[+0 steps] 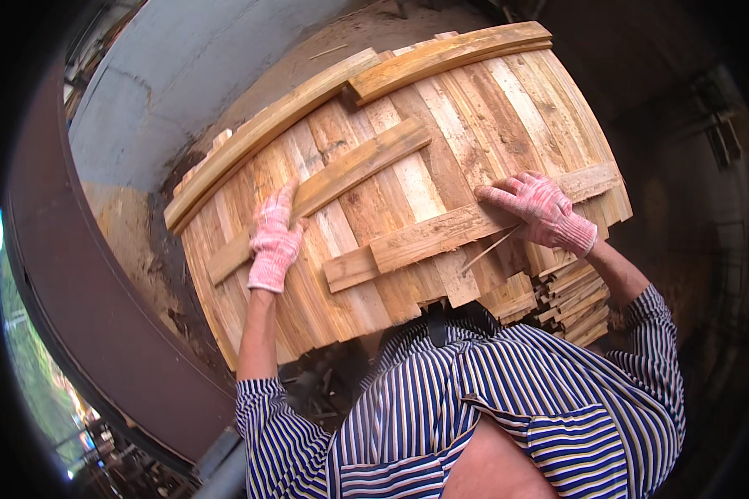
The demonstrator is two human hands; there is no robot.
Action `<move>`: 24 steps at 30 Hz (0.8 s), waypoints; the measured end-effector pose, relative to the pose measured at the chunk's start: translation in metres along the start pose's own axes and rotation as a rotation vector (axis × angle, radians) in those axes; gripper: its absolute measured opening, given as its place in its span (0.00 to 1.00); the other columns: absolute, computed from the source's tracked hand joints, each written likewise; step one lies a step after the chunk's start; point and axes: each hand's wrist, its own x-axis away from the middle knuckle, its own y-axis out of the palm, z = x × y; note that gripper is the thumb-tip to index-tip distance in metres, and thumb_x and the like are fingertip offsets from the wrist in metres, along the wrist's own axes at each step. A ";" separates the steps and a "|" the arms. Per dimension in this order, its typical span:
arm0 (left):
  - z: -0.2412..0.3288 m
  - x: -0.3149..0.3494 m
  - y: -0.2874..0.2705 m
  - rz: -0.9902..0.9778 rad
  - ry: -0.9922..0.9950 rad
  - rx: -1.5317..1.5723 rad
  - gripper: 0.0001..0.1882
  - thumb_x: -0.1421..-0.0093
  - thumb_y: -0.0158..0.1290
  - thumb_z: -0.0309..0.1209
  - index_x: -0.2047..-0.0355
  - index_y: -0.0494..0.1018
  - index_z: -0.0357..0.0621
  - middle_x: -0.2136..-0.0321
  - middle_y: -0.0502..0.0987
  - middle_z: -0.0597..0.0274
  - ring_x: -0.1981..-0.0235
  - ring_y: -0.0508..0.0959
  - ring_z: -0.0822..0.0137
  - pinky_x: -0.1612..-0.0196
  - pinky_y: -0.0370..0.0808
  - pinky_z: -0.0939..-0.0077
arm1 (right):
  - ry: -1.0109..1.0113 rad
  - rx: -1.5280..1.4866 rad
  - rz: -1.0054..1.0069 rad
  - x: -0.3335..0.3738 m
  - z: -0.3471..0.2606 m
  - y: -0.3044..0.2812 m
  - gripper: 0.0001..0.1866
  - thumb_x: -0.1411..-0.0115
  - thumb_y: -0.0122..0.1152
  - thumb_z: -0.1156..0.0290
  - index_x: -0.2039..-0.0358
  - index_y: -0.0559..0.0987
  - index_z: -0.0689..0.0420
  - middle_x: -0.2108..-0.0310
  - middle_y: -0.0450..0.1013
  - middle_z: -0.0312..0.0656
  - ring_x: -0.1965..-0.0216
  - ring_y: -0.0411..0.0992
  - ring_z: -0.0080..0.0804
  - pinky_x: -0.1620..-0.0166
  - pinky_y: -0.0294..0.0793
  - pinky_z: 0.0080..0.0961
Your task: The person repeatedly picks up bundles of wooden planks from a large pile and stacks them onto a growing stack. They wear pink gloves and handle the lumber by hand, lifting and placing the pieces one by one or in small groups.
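Note:
Both my hands wear pink-and-white knit gloves. My left hand point(276, 237) lies across a long wooden strip point(362, 166), its thumb and fingers closed around the strip's edges. Over at the right, my right hand point(541, 209) grips another wooden strip point(441, 234), fingers over its top and the palm side hidden. A shorter strip end point(349, 268) shows beside that one. Under both strips spreads a layer of side-by-side planks point(341, 237), rough and brown-stained in places. A thin splinter point(493, 248) sticks out below my right hand.
Two thicker battens, a left one point(275, 133) and a right one point(458, 56), lie along the far edge of the planks. More stacked wood point(578, 299) stands below at the near right. A brown metal beam point(108, 274) curves down the left, beside a grey wall point(175, 75).

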 end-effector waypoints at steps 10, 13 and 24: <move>0.020 0.058 -0.055 -0.104 -0.224 -0.030 0.36 0.47 0.64 0.30 0.37 0.66 0.52 0.39 0.69 0.52 0.38 0.68 0.49 0.33 0.63 0.58 | -0.027 -0.148 0.066 0.024 -0.004 -0.013 0.44 0.55 0.78 0.62 0.36 0.69 0.42 0.46 0.71 0.43 0.46 0.70 0.46 0.40 0.67 0.42; 0.018 0.101 -0.074 -0.143 -0.239 0.065 0.38 0.48 0.65 0.27 0.37 0.65 0.53 0.40 0.70 0.53 0.39 0.68 0.47 0.33 0.62 0.56 | -0.027 -0.194 0.142 0.050 -0.001 -0.031 0.43 0.59 0.77 0.69 0.39 0.72 0.46 0.47 0.73 0.41 0.47 0.70 0.47 0.44 0.70 0.41; 0.055 0.146 -0.040 -0.090 -0.077 0.123 0.48 0.51 0.68 0.43 0.32 0.60 0.43 0.36 0.61 0.40 0.34 0.59 0.40 0.31 0.57 0.53 | 0.050 -0.012 0.196 0.070 0.026 0.021 0.34 0.50 0.64 0.73 0.41 0.74 0.35 0.52 0.75 0.37 0.49 0.72 0.38 0.42 0.67 0.39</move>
